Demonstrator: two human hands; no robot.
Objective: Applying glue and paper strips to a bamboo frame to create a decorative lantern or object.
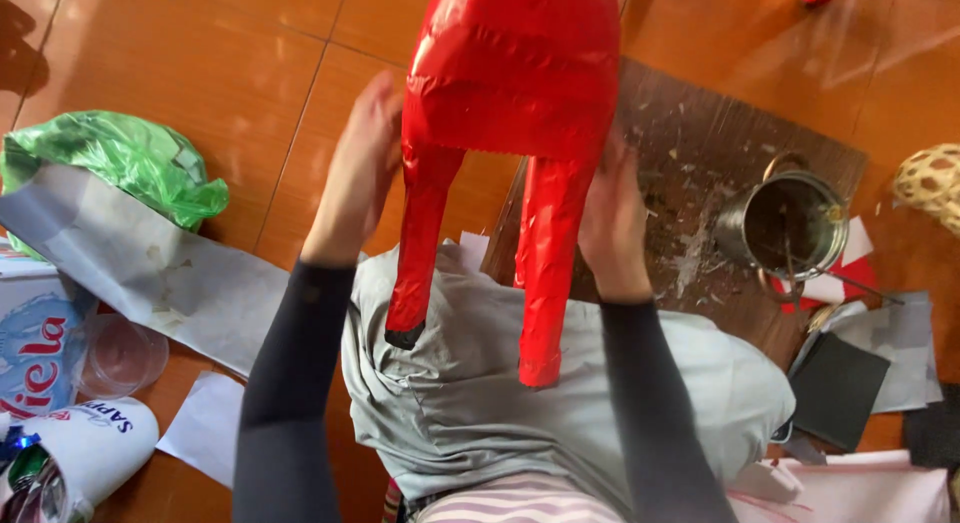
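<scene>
Two hands, left hand [362,163] and right hand [612,215], fingers apparently gripping red figure [510,73], metal can [790,223] nearby

Noted on orange tiled floor [200,43]: dark wooden board [700,153] as landmark. Resting on its right edge, metal tin [785,223]. Far left of board, crumpled green plastic bag [120,163]; below that, grey paper sheet [150,273] and clear plastic cup [120,355].
</scene>
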